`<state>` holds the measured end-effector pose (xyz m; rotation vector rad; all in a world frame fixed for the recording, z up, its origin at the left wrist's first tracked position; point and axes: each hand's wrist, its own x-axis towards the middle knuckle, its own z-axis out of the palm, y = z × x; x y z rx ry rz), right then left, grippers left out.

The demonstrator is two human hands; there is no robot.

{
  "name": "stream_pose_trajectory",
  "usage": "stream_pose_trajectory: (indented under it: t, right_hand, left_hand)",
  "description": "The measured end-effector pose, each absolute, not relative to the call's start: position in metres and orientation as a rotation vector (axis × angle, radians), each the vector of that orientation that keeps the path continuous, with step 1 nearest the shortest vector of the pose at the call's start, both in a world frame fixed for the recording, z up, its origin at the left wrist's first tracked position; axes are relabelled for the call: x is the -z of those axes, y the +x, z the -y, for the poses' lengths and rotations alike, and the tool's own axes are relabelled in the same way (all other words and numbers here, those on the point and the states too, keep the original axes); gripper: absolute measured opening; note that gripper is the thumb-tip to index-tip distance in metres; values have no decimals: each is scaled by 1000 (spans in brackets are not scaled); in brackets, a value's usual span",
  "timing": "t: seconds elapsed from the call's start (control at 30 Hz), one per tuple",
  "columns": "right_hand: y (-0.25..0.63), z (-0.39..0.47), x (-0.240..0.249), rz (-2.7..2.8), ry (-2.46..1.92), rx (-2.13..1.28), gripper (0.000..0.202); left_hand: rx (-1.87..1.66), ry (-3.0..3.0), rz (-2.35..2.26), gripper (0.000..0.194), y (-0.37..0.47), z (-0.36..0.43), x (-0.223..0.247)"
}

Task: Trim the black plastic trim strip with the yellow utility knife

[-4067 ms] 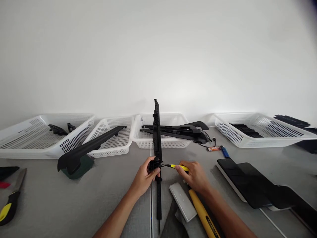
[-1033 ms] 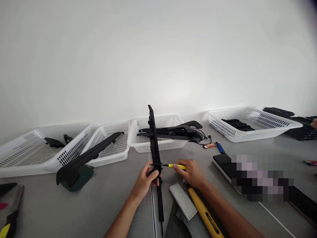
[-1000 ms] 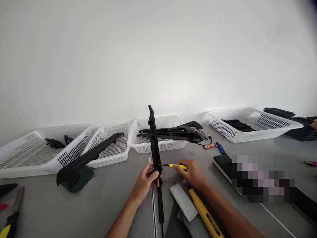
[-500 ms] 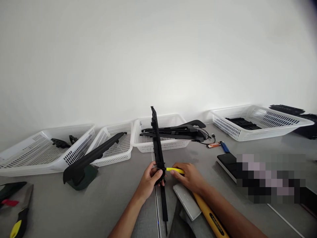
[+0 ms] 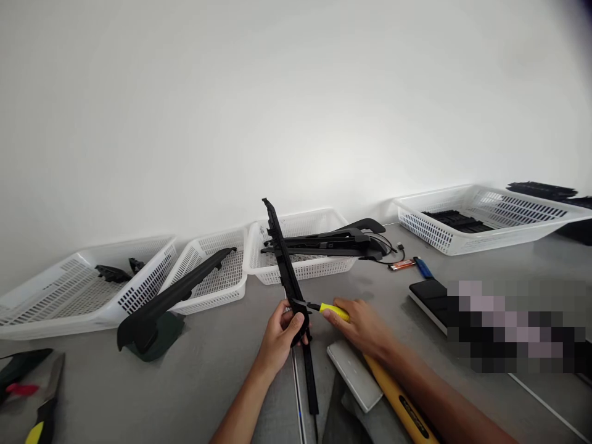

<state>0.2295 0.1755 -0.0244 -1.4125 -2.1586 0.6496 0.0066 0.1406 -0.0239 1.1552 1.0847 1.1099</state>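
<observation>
My left hand [image 5: 283, 336] is closed around the lower part of a long black plastic trim strip [image 5: 285, 265], its thumb pressed on the front face. The strip leans up and to the left, its far end in front of the middle basket. In my right hand [image 5: 363, 324] is a small knife [image 5: 333, 311] with a yellow handle, gripped between thumb and fingers. Its blade points left and lies against or just over the strip above my left thumb; exact contact is unclear. Below my right hand lie a white rectangular block [image 5: 355, 377] and a yellow tool handle [image 5: 400, 404], partly covered by my forearm.
White baskets stand along the wall: a left one [image 5: 87, 324], a small one [image 5: 210, 299], a middle one [image 5: 305, 271] with black trim parts, and a right one [image 5: 462, 243]. A saw-like blade tool [image 5: 46, 401] lies front left. A black-topped device [image 5: 428, 299] sits at right, partly pixelated.
The strip's top has tilted to the left. My right hand has shifted slightly right with the knife, and more of the blade now shows.
</observation>
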Motion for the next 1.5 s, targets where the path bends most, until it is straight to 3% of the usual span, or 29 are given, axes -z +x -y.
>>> stream_pose_trajectory:
  t: [0.4, 0.6, 0.87, 1.5]
  right_hand:
    - [241, -185, 25, 2119, -1359, -652, 67]
    - [242, -186, 25, 2069, -1413, -627, 68]
    - [246, -188, 18, 2166, -1383, -710, 68]
    - [242, -190, 18, 2143, -1404, -688, 68]
  left_hand:
    - [-1028, 1184, -1061, 57, 5, -138, 16]
    - [-1020, 1164, -1081, 80, 6, -135, 16]
    - [-1002, 1158, -1047, 45, 3, -136, 15]
    - [-1010, 1192, -1128, 61, 11, -136, 21]
